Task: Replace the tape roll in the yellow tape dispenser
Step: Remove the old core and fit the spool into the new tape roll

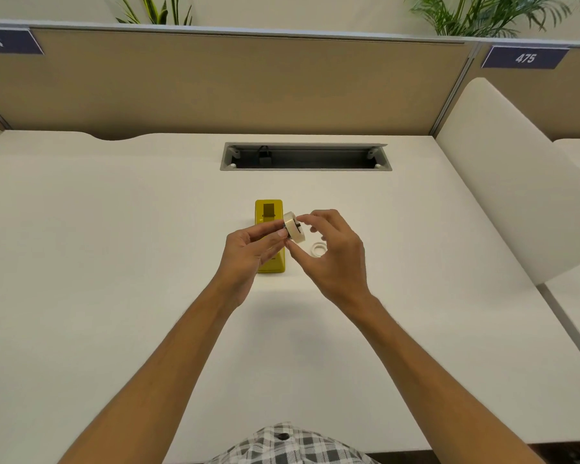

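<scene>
The yellow tape dispenser (269, 212) lies on the white desk (114, 229), its near half hidden behind my left hand. A white tape roll (295, 227) is held on edge just above the dispenser's right side. My left hand (248, 256) pinches the roll from the left with thumb and fingers. My right hand (332, 249) touches the roll's right face with its fingertips. A small dark hub shows at the roll's centre. An empty white tape core (318, 248) lies flat on the desk under my right hand.
A grey cable tray opening (305, 157) is set into the desk behind the dispenser. A tan partition (231, 82) bounds the back, and a white divider (503, 169) stands at the right.
</scene>
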Available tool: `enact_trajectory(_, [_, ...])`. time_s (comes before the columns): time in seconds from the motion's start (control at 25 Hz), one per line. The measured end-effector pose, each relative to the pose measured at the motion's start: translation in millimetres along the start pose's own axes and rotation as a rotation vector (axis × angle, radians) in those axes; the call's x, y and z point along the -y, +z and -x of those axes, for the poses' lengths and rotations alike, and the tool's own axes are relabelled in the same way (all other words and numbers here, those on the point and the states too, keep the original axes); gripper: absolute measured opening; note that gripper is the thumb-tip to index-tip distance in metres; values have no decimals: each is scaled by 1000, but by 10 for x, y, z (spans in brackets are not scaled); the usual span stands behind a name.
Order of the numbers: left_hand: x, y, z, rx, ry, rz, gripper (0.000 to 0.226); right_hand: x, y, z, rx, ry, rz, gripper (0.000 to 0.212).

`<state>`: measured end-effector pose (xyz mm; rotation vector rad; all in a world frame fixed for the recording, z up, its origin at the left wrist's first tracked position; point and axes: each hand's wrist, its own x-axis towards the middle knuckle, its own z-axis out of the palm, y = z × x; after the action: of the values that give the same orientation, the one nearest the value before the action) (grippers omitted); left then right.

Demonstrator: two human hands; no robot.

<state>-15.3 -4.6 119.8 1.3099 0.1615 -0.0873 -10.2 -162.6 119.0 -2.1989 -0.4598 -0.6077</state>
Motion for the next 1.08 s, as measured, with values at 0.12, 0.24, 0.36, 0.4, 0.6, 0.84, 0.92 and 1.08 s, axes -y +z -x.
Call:
enact_trajectory(0.12, [6,-4,-3,-5,-6,-10,28,20,35,52,-80,-66,193,30])
enact_trajectory(0.24, [18,11,-8,-30,-19,-32,28,48,59,63,-116,-86,284,25])
enact_trajectory(0.36, [3,3,-11,-51,-19,-37,25,81,102,67,-118,-38,319,23])
enact_trajectory(0.4, [-3,-3,-13,-54,-20,-37,24,95,125,73,-110,-11,313,22])
enact_trajectory(0.6, [-2,-38,-30,-110,-37,-61,25,155,230,92,-54,122,173,20])
enact_trajectory(0.84, [-45,-76,-70,-125,-50,-62,26,191,339,90,-46,149,117,29])
enact_trajectory(0.92, [-50,-88,-83,-126,-49,-68,26,185,358,96,-63,133,128,30])
enact_trajectory(1.08, [-40,-136,-116,-109,-52,-81,30,171,410,80,-77,178,113,26])
